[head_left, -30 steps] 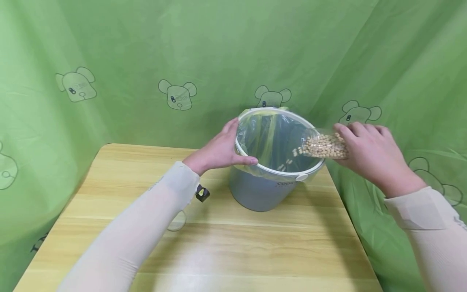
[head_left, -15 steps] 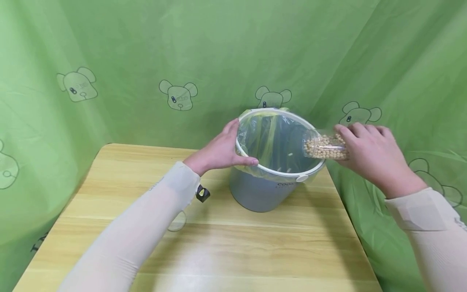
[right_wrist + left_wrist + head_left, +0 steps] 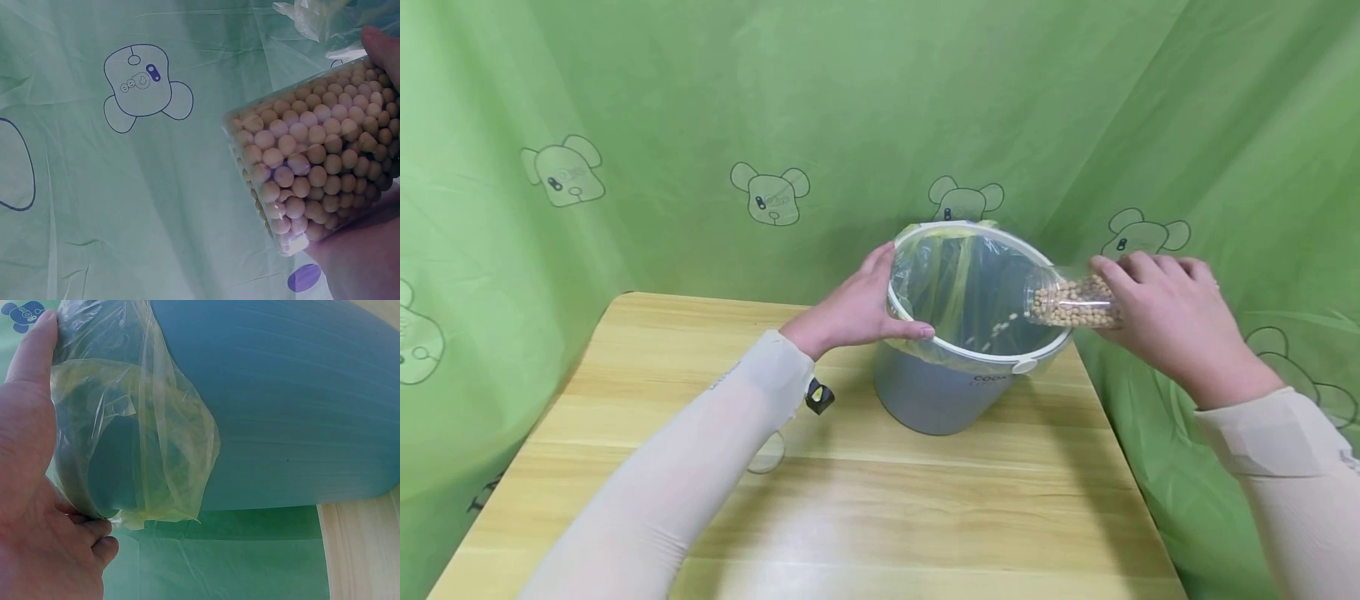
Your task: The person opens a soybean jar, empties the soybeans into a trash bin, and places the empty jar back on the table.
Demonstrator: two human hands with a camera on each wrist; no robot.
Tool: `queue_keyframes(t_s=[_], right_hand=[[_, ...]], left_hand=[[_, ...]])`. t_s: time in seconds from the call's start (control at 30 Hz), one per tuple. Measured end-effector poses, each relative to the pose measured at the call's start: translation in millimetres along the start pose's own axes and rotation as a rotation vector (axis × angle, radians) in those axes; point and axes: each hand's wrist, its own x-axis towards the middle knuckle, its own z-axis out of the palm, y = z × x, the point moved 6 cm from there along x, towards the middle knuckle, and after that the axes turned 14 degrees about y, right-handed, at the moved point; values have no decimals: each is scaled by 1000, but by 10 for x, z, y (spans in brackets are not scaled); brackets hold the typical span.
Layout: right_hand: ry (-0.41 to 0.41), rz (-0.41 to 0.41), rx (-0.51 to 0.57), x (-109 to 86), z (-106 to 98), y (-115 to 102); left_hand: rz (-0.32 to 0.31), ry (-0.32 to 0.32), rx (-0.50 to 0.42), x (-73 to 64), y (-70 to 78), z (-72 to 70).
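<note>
A grey-blue trash can [image 3: 925, 396] stands on the table, lined with a thin yellowish bag [image 3: 955, 287] folded over its white rim ring [image 3: 977, 358]. My left hand [image 3: 857, 304] grips the left side of the rim, thumb along the near edge. In the left wrist view, its curled fingers [image 3: 100, 540] hold the lip and liner. My right hand [image 3: 1172, 308] holds a clear plastic jar [image 3: 319, 144] of beige round beans [image 3: 1075, 307]. The jar lies nearly level, its mouth over the can's right rim. Several beans [image 3: 1000, 327] fall from it into the can.
The wooden table [image 3: 880, 517] extends in front of the can, whose base sits near the table's right edge. Green curtains [image 3: 850, 100] with bear-head drawings hang behind and at both sides. A small black clip [image 3: 818, 397] hangs at the left cuff.
Beans drop from the jar mouth in a scattered stream, thinner half a second ago and flowing again now. Both hands and the can keep almost the same place.
</note>
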Motion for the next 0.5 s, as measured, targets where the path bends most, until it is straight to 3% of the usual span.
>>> queue_keyframes(t_s=[0.5], right_hand=[[18, -19, 5, 19, -50, -23]], left_hand=[[-16, -7, -1, -2, 9, -3]])
